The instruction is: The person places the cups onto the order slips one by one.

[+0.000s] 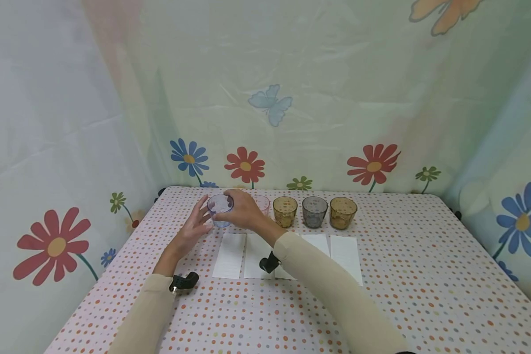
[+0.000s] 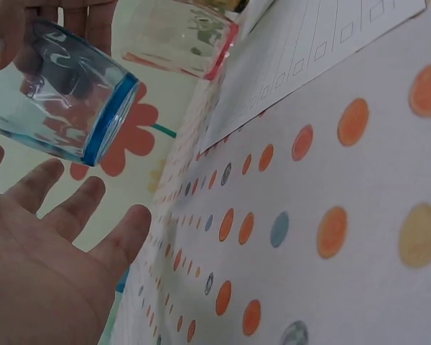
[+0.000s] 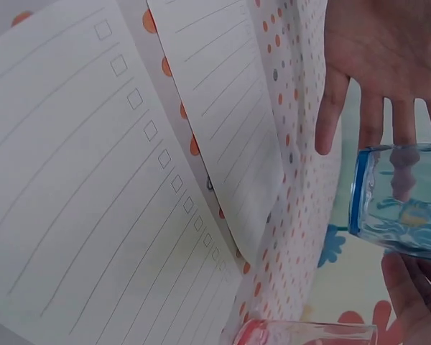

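A clear blue-tinted glass (image 1: 221, 219) is at the left end of a row of glasses, its blue base apart from the table in the left wrist view. My right hand (image 1: 243, 210) grips it by the side. Beside it on the left, my left hand (image 1: 193, 228) has its fingers spread and straight; in the left wrist view the left palm (image 2: 43, 266) faces the blue glass (image 2: 65, 93). Partly behind the right hand stands a pink-tinted glass (image 1: 262, 204), also seen in the left wrist view (image 2: 183, 36).
To the right stand an amber glass (image 1: 285, 212), a grey glass (image 1: 314, 212) and another amber glass (image 1: 342, 213). Several white lined sheets (image 1: 228, 255) with small checkboxes lie in front of the row on the dotted tablecloth (image 1: 230, 314). A flowered curtain (image 1: 318, 132) hangs behind.
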Motion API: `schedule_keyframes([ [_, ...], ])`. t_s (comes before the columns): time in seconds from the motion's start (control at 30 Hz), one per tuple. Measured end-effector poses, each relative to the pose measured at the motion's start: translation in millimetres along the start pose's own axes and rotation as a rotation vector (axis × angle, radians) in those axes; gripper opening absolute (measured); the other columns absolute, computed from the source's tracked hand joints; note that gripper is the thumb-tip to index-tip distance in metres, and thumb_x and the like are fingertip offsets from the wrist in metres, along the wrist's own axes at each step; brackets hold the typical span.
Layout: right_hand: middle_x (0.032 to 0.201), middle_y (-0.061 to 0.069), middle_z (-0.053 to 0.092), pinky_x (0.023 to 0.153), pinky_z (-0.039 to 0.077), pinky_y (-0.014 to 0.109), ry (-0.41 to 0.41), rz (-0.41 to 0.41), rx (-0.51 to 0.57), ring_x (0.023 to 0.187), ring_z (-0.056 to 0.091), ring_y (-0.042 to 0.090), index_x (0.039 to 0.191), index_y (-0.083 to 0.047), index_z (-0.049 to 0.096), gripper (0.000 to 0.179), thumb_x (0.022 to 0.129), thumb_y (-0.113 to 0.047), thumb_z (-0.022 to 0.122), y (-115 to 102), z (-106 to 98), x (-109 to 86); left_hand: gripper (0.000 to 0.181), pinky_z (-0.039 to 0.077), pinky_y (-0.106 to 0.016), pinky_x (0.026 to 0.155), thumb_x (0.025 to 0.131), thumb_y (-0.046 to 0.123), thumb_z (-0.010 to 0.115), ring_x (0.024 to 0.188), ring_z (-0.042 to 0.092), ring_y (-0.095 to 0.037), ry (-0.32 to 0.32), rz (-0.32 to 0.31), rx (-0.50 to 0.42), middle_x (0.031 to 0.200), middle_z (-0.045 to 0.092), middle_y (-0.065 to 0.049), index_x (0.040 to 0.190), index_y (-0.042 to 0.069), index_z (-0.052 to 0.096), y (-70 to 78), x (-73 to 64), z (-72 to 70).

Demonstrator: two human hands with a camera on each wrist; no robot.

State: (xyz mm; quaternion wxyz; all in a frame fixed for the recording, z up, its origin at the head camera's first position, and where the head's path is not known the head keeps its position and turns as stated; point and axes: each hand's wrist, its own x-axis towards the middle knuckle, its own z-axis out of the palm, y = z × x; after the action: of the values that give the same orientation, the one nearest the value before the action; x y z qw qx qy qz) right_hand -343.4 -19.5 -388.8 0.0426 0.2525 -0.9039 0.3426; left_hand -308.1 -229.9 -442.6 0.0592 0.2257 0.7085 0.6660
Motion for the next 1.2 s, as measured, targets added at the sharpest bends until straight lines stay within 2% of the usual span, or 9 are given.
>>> schedule_keyframes([
  [0.17, 0.131, 0.012, 0.064, 0.094, 0.055, 0.041, -0.004, -0.021, 0.053, 0.114, 0.060, 0.024, 0.144, -0.006, 0.053, 0.080, 0.080, -0.046, 0.082, -1, -2, -5.9, 0.098, 0.011, -0.072, 0.115, 0.092, 0.015, 0.062, 0.154, 0.002, -0.045, -0.028, 0.001, -0.031, 0.170, 0.001, -0.017, 0.163, 0.031, -0.002, 0.9, -1.9, -3.2],
  [0.33, 0.135, 0.012, 0.063, 0.095, 0.054, 0.040, -0.035, -0.044, 0.053, 0.116, 0.059, 0.024, 0.143, -0.006, 0.055, 0.079, 0.079, -0.044, 0.083, -1, -5, -12.9, 0.103, 0.012, -0.073, 0.114, 0.089, 0.008, 0.064, 0.154, 0.002, -0.046, -0.067, 0.004, -0.045, 0.169, 0.001, -0.021, 0.163, 0.031, -0.002, 2.9, -4.4, -6.0],
  [0.57, 0.127, 0.010, 0.065, 0.088, 0.054, 0.034, -0.045, -0.067, 0.041, 0.107, 0.060, 0.020, 0.141, -0.005, 0.056, 0.079, 0.078, -0.043, 0.083, 0, -7, -18.6, 0.116, 0.014, -0.069, 0.117, 0.080, 0.017, 0.082, 0.154, 0.002, -0.048, -0.107, 0.029, -0.033, 0.170, 0.001, -0.019, 0.164, 0.028, 0.002, 6.9, -3.2, -7.8],
  [0.8, 0.129, 0.008, 0.065, 0.088, 0.054, 0.032, -0.076, -0.074, 0.037, 0.109, 0.062, 0.019, 0.141, -0.006, 0.057, 0.078, 0.077, -0.042, 0.084, 2, -6, -25.8, 0.118, 0.011, -0.071, 0.116, 0.075, -0.001, 0.077, 0.154, 0.001, -0.047, -0.112, 0.016, -0.056, 0.169, 0.002, -0.020, 0.164, 0.024, 0.003, 9.5, -7.7, -7.8],
  [0.97, 0.127, 0.008, 0.066, 0.090, 0.054, 0.033, -0.088, -0.085, 0.029, 0.108, 0.061, 0.019, 0.139, -0.005, 0.058, 0.078, 0.076, -0.042, 0.085, 5, -7, -29.4, 0.123, 0.011, -0.071, 0.116, 0.072, 0.009, 0.085, 0.154, 0.001, -0.047, -0.113, -0.009, -0.069, 0.169, 0.004, -0.021, 0.164, 0.023, 0.005, 9.7, -8.2, -8.0],
  [1.2, 0.126, 0.011, 0.066, 0.090, 0.053, 0.035, -0.133, -0.096, 0.034, 0.106, 0.059, 0.019, 0.139, -0.005, 0.058, 0.078, 0.075, -0.041, 0.084, 9, -6, -35.4, 0.119, 0.014, -0.070, 0.115, 0.075, 0.011, 0.085, 0.153, 0.001, -0.049, -0.155, -0.052, -0.076, 0.169, 0.009, -0.021, 0.164, 0.023, 0.008, 8.5, -10.0, -7.4],
])
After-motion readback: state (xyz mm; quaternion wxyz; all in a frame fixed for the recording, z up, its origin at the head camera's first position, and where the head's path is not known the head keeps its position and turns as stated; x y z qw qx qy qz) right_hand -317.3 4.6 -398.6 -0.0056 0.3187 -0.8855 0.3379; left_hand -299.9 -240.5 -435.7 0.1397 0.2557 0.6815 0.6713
